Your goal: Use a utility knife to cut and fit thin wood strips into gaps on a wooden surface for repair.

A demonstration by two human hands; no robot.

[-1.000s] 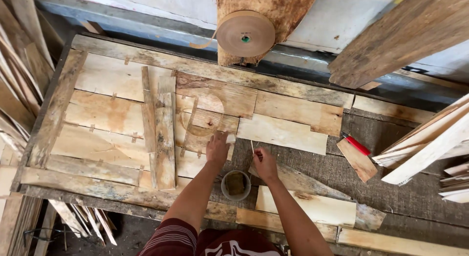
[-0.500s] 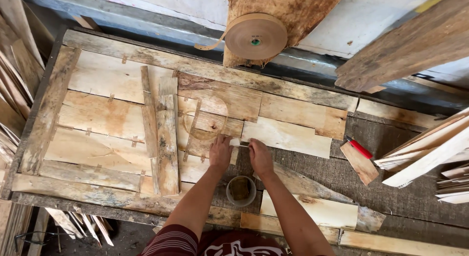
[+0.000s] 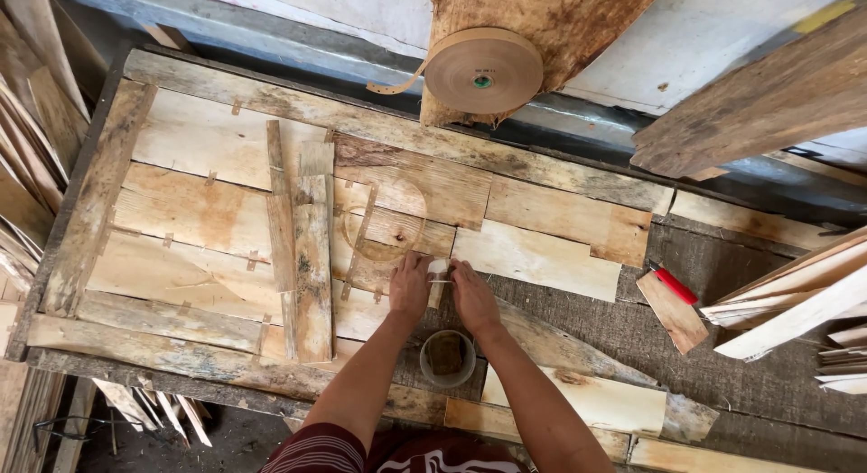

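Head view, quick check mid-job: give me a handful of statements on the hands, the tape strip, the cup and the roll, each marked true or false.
1. Both hands, left hand and right hand, press a short pale tape strip onto the veneer sheets. True.
2. The small round cup sits between the forearms, near the body. True.
3. The brown tape roll lies flat beside the cup. False: it hangs at the far edge, above the bench.
4. The red-handled knife is in the right hand. False: it lies on a wood scrap, right of the hands.
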